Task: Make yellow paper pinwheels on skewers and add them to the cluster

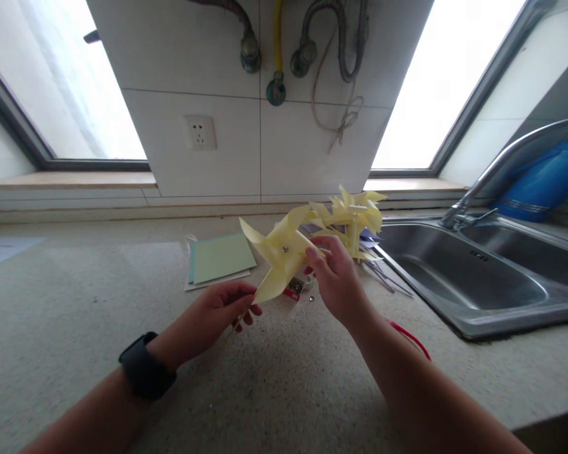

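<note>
A pale yellow paper pinwheel (280, 251) with a small metal pin at its centre is held up over the counter between my two hands. My left hand (224, 306) is closed round its thin stick, just below the lower blade. With thumb and fingers, my right hand (331, 265) pinches the right-hand blade. Behind it, more yellow pinwheels (355, 217) lie in a pile near the sink. Beneath the held pinwheel are a small red box (293, 289) and a loose metal pin (311, 298) on the counter.
Green paper sheets (222, 257) lie at the back left of my hands. Several thin sticks (388, 277) rest beside the double steel sink (454, 271). A red curved handle (411, 337) shows partly behind my right forearm. A paper (9, 249) lies far left.
</note>
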### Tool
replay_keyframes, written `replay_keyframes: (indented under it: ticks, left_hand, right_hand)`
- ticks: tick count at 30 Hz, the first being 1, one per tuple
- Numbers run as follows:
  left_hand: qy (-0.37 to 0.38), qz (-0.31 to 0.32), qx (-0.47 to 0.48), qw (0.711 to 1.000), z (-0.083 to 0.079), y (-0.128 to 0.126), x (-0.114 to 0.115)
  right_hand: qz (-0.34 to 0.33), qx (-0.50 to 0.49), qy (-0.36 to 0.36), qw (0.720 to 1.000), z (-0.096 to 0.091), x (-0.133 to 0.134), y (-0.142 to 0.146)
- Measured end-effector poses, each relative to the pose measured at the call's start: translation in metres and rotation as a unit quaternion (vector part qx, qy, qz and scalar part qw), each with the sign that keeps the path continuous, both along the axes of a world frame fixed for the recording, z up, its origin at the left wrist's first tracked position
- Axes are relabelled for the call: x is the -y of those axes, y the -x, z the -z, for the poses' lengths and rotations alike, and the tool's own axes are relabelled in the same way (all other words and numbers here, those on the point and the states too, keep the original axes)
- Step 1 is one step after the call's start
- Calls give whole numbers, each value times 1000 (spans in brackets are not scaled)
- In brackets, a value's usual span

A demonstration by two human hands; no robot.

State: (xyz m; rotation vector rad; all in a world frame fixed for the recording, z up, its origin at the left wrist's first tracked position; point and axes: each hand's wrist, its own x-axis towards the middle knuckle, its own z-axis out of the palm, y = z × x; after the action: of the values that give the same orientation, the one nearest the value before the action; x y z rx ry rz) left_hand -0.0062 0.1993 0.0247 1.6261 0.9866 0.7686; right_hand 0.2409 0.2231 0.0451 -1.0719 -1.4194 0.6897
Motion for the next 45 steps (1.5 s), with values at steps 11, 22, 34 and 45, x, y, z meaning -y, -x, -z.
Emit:
replay_keyframes:
  ticks: [11, 22, 34, 45]
  left_hand:
    - [-54, -48, 6, 997, -5, -3, 6]
    - [-145, -85, -44, 985, -5, -2, 9]
    - [-284, -118, -111, 945, -6, -1, 10]
    - [-391, -126, -165, 896, -9, 8, 11]
  right_hand:
    - [-30, -40, -16, 999, 4, -7, -1]
    - [-25, -121, 5, 992, -7, -2, 1]
    - [-152, -205, 92, 963, -18, 5, 1]
    - [-176, -191, 133, 956, -25, 13, -2]
